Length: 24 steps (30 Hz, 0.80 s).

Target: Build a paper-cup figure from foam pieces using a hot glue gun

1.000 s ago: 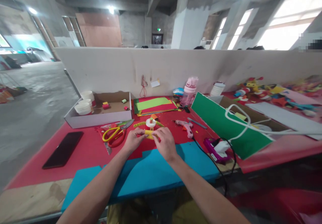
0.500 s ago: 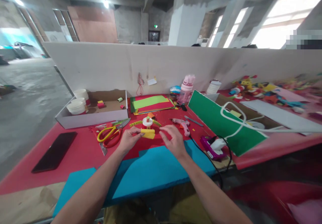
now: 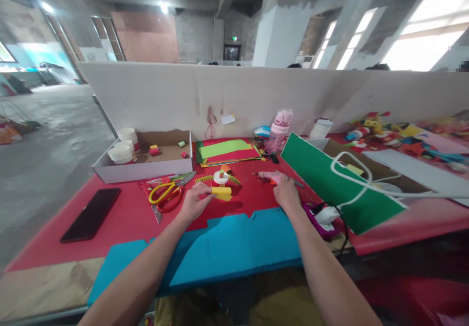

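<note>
Left grip [image 3: 195, 201]: thumb and fingers pinched together on the near end of a yellow paper roll [image 3: 221, 190], held above the surface [image 3: 132, 221]. The roll projects to the right of this grip, a flat flap of paper hanging below it. Right grip [image 3: 287, 192]: fingers curled over the handle end of the pink hot glue gun [image 3: 268, 175]; cannot tell how tightly they are closed, or whether they carry its weight. The nozzle points left, toward the other grip.

Possible failures (judgement):
1. Roll springs open or skews. Cause: pinched at one end only, flap loose.
2. Roll flattens. Cause: thin paper, pinch too hard.
3. Burn or stray glue, if the gun is hot. Cause: nozzle swung across toward the left grip's fingers.
4. White paper-cup figure [image 3: 221, 178], just beyond the roll, gets knocked; its folded green-yellow paper strip [image 3: 204, 179] could snag. Cause: little clearance.
5. Grey pen [image 3: 297, 184], just beside the right grip, gets dragged along. Cause: it lies close by the handle.
</note>
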{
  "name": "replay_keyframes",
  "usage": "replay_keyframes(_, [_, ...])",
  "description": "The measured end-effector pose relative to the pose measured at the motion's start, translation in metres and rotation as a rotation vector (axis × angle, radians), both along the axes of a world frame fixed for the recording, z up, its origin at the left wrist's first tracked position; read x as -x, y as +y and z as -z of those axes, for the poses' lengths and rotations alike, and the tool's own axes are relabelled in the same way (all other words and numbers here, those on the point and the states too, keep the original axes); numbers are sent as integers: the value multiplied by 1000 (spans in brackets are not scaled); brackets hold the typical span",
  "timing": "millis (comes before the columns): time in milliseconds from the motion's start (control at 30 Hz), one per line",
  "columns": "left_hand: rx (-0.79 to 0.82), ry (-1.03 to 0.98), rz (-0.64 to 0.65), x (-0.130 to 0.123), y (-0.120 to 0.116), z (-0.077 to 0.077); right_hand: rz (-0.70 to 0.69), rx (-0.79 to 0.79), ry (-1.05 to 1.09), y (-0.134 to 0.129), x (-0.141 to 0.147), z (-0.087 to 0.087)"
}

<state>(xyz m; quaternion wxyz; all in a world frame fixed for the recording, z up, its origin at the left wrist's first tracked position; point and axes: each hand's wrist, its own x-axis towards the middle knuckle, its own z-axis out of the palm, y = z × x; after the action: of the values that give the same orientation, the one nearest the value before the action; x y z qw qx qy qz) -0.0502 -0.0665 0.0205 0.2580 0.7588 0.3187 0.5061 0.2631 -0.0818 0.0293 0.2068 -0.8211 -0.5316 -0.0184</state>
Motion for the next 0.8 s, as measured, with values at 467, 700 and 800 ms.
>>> replay_keyframes(467, [-24,-7,44,2,2,3,-450,-256,1313,-52,37,-29])
replay_keyframes(700, [-48,-13,38,2,2,2,-698,-34,1396,-70,61,-57])
replay_keyframes(800, [-55,-12,35,1,2,2,-733,-55,1203,-73,67,-60])
